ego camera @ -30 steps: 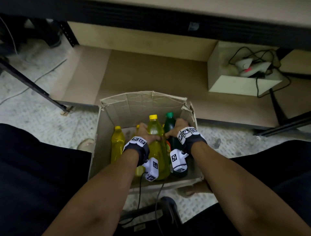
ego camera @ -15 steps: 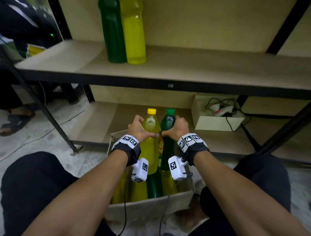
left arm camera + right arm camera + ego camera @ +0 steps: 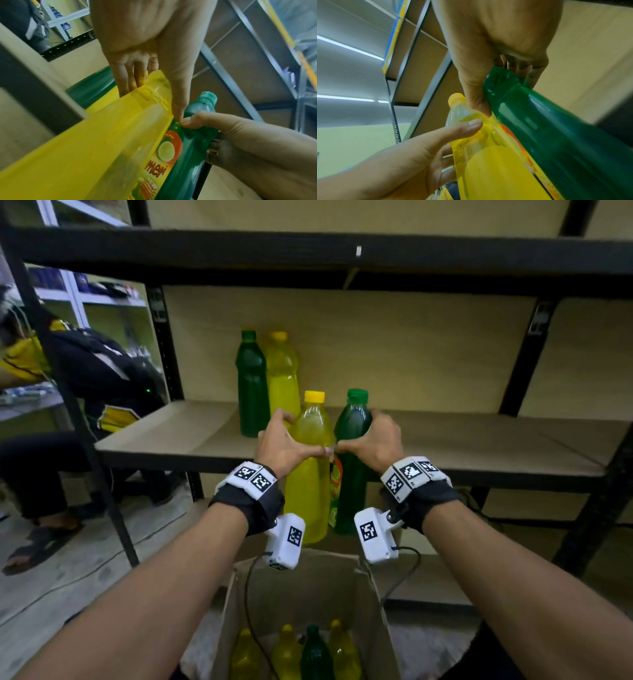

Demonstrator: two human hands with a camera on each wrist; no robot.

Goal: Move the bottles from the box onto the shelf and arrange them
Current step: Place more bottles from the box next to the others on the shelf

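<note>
Left hand [image 3: 284, 445]: fingers wrapped round the yellow bottle [image 3: 308, 474] at its shoulder.
Right hand [image 3: 373, 443]: fingers wrapped round the green bottle [image 3: 349, 474], thumb tips meeting between the bottles.
Shelf [image 3: 479, 446]: just beyond the fingers; two bottles stand there.
Box [image 3: 380, 611]: below the wrists, four bottles inside.

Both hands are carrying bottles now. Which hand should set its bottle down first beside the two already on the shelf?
Left, probably. The left hand holds the yellow bottle, nearer the standing pair; the right hand with the green bottle sits farther out.
</note>
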